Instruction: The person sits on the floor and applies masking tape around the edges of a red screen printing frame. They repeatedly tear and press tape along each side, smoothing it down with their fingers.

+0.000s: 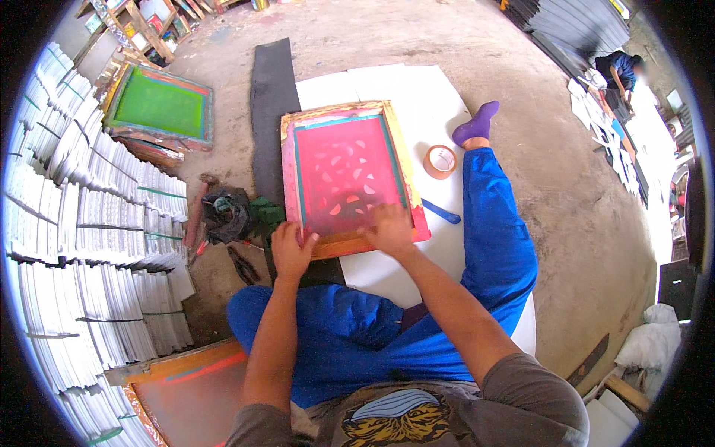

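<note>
A screen printing frame (412, 167) with pink mesh lies before me on white sheets (441, 89); pale half-round shapes show in its mesh. My left hand (293, 249) is closed over the frame's near left corner, thumb on the near rail. Over the mesh near the right rail, my right hand (391, 229) has its fingers curled down; anything under them is hidden. Darker smudging marks the mesh beside those fingers. To the right of the frame are a roll of brown tape (439, 162) and a flat blue strip-like tool (442, 212).
Stacks of bundled white sheets (104, 223) line the left side. A green-meshed frame (160, 104) lies at far left, another frame (190, 391) at near left. A black plastic bag (226, 212) sits beside a dark strip (272, 119). Another person (618, 71) works at far right.
</note>
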The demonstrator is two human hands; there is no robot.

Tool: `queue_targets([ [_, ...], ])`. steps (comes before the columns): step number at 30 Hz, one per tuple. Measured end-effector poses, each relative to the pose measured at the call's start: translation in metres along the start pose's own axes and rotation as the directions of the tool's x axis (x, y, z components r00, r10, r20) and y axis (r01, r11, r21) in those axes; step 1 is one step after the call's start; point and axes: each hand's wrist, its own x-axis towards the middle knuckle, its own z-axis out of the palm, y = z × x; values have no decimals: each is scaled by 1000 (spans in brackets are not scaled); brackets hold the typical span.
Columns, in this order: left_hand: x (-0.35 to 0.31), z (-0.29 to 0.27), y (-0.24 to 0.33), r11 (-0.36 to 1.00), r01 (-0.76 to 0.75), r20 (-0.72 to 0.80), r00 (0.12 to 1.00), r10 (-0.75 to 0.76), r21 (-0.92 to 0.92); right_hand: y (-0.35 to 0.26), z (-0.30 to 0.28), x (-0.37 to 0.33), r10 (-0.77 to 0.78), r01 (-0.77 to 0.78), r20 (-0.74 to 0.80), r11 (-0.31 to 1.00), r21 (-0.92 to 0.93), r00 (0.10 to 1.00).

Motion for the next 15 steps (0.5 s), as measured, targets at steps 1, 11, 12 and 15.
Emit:
queue_targets([
  [1,3,3,0,998,60,-76,995,-57,33,20,-2,1,67,-79,-185,995,-57,980],
  [11,17,16,5,915,379,-7,924,-381,137,86,-10,16,338,-335,-134,941,45,931],
  [12,17,14,6,925,351,-42,936,-349,142,88,-6,15,349,-337,-172,937,96,921],
  [15,18,4,9,919,368,-5,929,-371,139,90,1,10,367,-318,-258,924,214,894],
])
